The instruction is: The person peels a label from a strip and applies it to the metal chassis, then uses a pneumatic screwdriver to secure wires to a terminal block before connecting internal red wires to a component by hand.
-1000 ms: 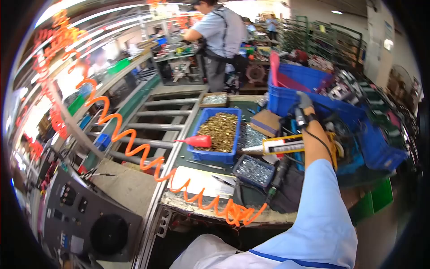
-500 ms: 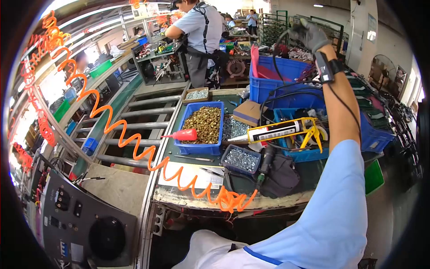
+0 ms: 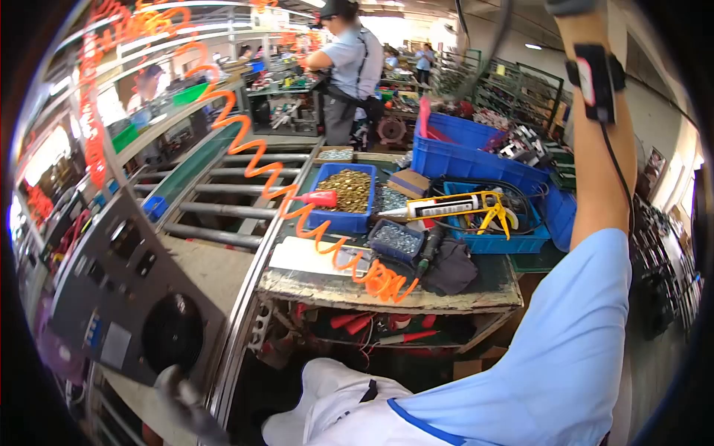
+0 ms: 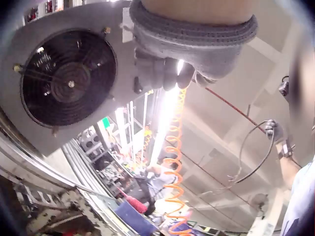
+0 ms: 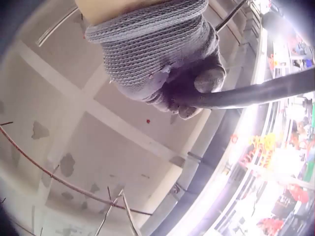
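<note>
My right forearm reaches up at the top right of the head view, where the hand is mostly cut off. In the right wrist view my gloved right hand [image 5: 167,64] grips a thick black cable [image 5: 261,93]; its loop hangs down in the left wrist view. My gloved left hand [image 3: 182,405], blurred, is at the lower edge of a grey speaker panel [image 3: 111,297] with sockets and a round black speaker [image 4: 71,78]. Curled fingers overlap the panel's edge in the left wrist view. The panel stands tilted beside the metal rail.
On the workbench stand a blue bin of brass-coloured parts [image 3: 346,192], a small tray of silver parts [image 3: 396,239], a caulking gun [image 3: 454,206] and large blue crates [image 3: 480,156]. An orange coiled hose [image 3: 245,141] crosses over the roller conveyor [image 3: 230,210]. Another person [image 3: 346,74] stands behind.
My right hand has risen from the blue crate to above the view, drawing the black cable up. The speaker panel has tilted up, and more of my left hand shows. The head view has shifted.
</note>
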`<action>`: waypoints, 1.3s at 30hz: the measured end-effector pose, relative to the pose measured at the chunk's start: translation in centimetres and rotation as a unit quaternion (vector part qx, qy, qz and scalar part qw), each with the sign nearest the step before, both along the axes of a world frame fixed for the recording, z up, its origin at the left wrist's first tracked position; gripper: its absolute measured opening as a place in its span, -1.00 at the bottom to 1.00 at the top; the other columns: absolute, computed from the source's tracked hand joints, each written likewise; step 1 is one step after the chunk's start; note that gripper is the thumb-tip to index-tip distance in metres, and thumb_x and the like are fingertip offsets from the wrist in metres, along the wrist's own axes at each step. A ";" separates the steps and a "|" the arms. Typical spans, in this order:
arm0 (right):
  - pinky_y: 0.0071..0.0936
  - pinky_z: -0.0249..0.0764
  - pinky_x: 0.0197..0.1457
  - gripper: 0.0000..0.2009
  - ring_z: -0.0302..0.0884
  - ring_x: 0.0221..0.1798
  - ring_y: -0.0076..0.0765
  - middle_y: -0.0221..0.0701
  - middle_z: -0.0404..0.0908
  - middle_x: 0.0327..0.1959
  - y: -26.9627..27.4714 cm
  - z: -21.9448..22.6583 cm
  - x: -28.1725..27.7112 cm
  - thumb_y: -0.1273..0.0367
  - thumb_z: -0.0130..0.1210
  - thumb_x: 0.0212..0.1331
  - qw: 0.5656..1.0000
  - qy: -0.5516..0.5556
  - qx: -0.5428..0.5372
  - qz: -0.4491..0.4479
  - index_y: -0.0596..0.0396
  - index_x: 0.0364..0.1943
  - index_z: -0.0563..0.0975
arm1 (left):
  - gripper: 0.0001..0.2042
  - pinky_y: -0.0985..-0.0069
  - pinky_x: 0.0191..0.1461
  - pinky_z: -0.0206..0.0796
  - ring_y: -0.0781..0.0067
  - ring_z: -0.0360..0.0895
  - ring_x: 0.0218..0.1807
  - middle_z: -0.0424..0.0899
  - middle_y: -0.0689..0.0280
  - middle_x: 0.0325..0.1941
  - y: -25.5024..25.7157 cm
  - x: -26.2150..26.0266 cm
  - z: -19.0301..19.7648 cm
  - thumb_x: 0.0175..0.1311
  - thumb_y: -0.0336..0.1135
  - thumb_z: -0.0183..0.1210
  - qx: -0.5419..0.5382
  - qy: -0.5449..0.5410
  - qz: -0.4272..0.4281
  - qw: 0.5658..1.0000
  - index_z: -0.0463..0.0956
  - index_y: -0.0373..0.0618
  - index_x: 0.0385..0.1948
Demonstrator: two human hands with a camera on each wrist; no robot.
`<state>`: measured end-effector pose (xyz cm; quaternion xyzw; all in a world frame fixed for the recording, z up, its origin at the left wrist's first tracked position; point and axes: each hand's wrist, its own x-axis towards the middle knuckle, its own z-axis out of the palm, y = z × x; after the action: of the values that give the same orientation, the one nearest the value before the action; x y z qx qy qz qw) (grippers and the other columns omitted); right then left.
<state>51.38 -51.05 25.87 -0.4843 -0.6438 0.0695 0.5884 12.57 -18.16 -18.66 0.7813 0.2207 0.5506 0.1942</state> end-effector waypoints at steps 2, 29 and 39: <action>-0.68 0.33 -0.66 -0.72 0.30 -0.46 -0.45 -0.49 0.30 -0.59 0.9 -2.5 -4.8 0.20 -0.23 0.28 0.997 0.005 -0.023 0.076 0.09 -0.41 0.40 | -0.78 0.44 -0.01 0.23 0.33 0.39 -0.14 0.49 0.19 -0.24 -3.3 1.8 1.9 0.19 -0.35 -0.07 -0.053 -0.004 -0.086 0.995 0.44 -0.31 -0.27; -0.40 0.33 -0.12 -0.54 0.46 -0.26 -0.23 -0.26 0.55 -0.34 -6.6 -57.3 -14.8 -0.02 -0.14 0.18 0.716 -0.082 -0.688 0.086 0.12 -0.25 0.52 | -0.88 0.71 -0.72 0.04 0.65 0.27 -0.66 0.41 0.35 -0.56 -1.0 8.5 -2.9 0.27 -0.29 -0.09 -0.617 -0.271 -0.326 0.663 0.32 -0.11 -0.38; -0.37 0.25 0.15 -0.48 0.36 0.11 -0.18 -0.18 0.45 0.03 -1.1 -54.7 -9.9 0.03 -0.02 0.13 0.729 -0.037 -0.652 0.204 0.11 0.06 0.39 | -0.71 0.74 -0.72 0.02 0.63 0.21 -0.65 0.34 0.43 -0.50 1.2 6.8 -2.5 0.25 -0.03 -0.07 -0.705 -0.195 -0.198 0.653 0.34 0.00 -0.18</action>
<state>41.47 -52.19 -28.86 -0.6079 -0.5444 0.5731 0.0753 19.38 -16.92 -21.19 0.3095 0.3396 0.3172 0.8296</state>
